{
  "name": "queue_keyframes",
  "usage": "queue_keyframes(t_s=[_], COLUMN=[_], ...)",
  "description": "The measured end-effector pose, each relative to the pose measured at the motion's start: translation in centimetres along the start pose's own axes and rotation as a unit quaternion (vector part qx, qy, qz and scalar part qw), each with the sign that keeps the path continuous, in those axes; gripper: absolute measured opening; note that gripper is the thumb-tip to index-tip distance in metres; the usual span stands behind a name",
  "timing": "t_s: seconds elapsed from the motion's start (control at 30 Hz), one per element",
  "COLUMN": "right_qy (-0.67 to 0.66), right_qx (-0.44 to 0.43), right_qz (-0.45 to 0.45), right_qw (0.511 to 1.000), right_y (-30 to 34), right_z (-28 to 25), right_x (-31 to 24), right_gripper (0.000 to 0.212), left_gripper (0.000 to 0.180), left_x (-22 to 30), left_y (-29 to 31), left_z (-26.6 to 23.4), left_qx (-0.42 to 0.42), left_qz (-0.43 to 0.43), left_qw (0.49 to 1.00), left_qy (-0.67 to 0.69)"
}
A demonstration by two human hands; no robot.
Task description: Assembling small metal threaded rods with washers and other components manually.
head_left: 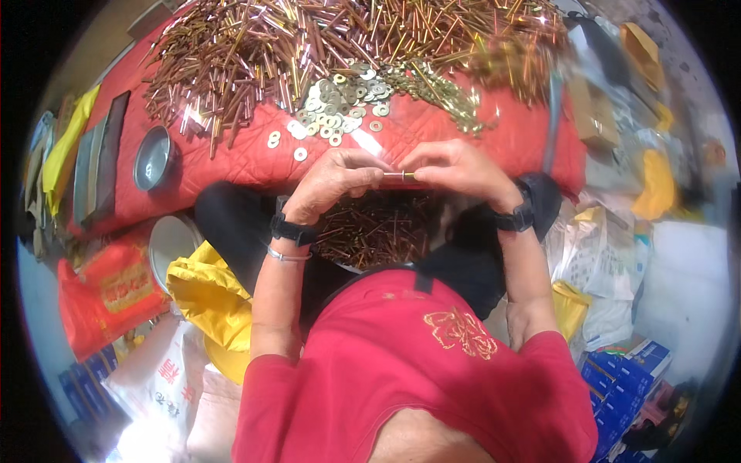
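Left hand (333,183) and right hand (468,174) pinch a slim metal piece (397,175) between their fingertips. Just beyond those fingers lie pale washers (330,110), then heaped coppery rods (255,58)

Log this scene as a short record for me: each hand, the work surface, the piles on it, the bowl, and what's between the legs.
Left hand: pinching one end of a slim metal rod
Right hand: at the rod's other, yellowish end
Work surface: red quilted cloth
Largest pile: copper-coloured metal rods, far side
Middle pile: flat round pale metal washers
Right of washers: small gold-coloured metal pieces
Left side: round grey metal bowl
Between legs: more copper-coloured rods
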State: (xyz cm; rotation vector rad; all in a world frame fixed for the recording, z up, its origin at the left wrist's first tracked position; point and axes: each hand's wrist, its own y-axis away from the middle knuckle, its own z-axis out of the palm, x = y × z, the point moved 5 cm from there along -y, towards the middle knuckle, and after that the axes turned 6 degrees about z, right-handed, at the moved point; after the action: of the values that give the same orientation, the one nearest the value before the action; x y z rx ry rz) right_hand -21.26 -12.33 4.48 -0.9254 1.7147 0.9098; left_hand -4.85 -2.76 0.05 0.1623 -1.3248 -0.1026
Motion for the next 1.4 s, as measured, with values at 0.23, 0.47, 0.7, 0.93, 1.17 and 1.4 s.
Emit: queue_keyframes(t_s=[0.23,0.47,0.7,0.93,1.17,1.4], right_qy=[-0.041,0.011,0.266,0.496,0.034,-0.234], right_qx=[0.165,0.318,0.417,0.303,0.239,0.165], right_qz=[0.008,-0.117,-0.113,-0.151,-0.031,0.017], right_qw=[0.985,0.941,0.862,0.800,0.970,0.958], right_y=[-1.3,-3.4,-5.9,-9.2,-6.0,-2.7], right_z=[1.3,3.8,-3.1,-4.0,-1.3,2.0], right_x=[1.2,-0.7,2.8,4.2,1.9,2.7], right_gripper=[0.013,0.020,0.010,0.013,0.012,0.014], left_gripper=[0.010,0.016,0.023,0.028,0.025,0.018], left_x=[-4.1,-4.4,-4.0,-3.9,-3.0,-2.5], left_y=[-1.4,-1.9,-1.8,-0.1,1.5,2.0], left_z=[-0.9,3.0,-0.1,-0.6,0.6,1.8], left_qx=[0.174,0.210,0.177,0.172,0.186,0.181], left_qz=[0.070,0.055,0.115,0.012,0.013,0.008], left_qw=[0.914,0.941,0.908,0.859,0.941,0.967], left_qy=[0.360,0.258,0.362,0.482,0.281,0.178])
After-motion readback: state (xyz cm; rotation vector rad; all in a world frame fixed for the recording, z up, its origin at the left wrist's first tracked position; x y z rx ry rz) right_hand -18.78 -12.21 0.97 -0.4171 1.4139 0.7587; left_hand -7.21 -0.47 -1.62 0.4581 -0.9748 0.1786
